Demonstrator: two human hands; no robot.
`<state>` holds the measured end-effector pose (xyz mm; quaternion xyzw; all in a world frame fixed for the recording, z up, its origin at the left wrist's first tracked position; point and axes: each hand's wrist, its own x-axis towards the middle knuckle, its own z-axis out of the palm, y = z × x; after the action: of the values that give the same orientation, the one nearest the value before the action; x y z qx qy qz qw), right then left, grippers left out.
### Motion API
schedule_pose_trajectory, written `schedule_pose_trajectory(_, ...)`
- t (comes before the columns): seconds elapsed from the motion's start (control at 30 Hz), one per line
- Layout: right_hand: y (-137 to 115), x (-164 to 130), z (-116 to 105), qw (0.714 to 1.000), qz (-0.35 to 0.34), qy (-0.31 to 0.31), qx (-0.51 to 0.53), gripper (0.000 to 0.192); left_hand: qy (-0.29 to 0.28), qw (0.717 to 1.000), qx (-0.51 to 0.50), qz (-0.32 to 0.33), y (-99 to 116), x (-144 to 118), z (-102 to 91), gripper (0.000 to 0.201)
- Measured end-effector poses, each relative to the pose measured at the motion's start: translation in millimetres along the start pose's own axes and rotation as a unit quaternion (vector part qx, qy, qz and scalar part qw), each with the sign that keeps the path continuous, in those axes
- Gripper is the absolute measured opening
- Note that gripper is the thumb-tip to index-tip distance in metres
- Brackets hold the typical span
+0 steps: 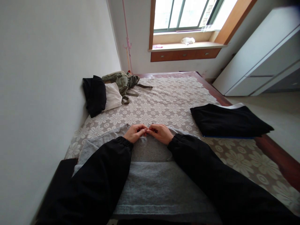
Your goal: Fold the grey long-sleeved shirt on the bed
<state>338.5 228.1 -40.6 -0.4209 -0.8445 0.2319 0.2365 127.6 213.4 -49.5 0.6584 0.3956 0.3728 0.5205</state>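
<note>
Pinching the far edge of the grey sweatshirt point(150, 178) at the bed's point(178, 93) six o'clock, both hands, left point(135, 133) and right point(161, 133), grip fabric, its lower part seemingly folded over, while black folded clothes point(228, 121) sit at three o'clock, apparently finished.

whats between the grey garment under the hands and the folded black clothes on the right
Only bare floral bed cover in the head view: a strip of it separates the grey garment from the folded black clothes. Nothing else lies there.
</note>
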Motion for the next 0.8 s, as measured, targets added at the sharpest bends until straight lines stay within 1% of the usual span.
schedule_pose_trajectory(0.13, -2.1, -0.1, -0.8, 1.0, 0.002, -0.001, -0.004, 0.028, -0.002, 1.0, -0.007, -0.003, 3.9, -2.5, -0.4, 0.028)
schedule_pose_trajectory(0.27, -6.3, -0.4, -2.8, 1.0, 0.006, -0.001, -0.016, 0.025, -0.022, 0.999, -0.032, -0.019, 6.2, -3.1, -3.5, 0.025)
schedule_pose_trajectory(0.43, -8.1, -2.0, -3.3, 0.999, -0.002, -0.001, -0.039, 0.022, -0.035, 0.997, -0.038, -0.049, 4.5, -1.2, -6.8, 0.032)
schedule_pose_trajectory(0.63, -6.2, -2.6, -0.8, 0.997, -0.008, -0.003, -0.071, 0.021, -0.029, 0.995, -0.032, -0.088, 5.2, -0.3, -5.1, 0.046)
schedule_pose_trajectory(0.8, -8.5, -2.4, -2.7, 0.998, -0.011, -0.006, -0.068, 0.017, 0.003, 0.989, -0.073, -0.125, 7.8, 1.0, -2.4, 0.045)
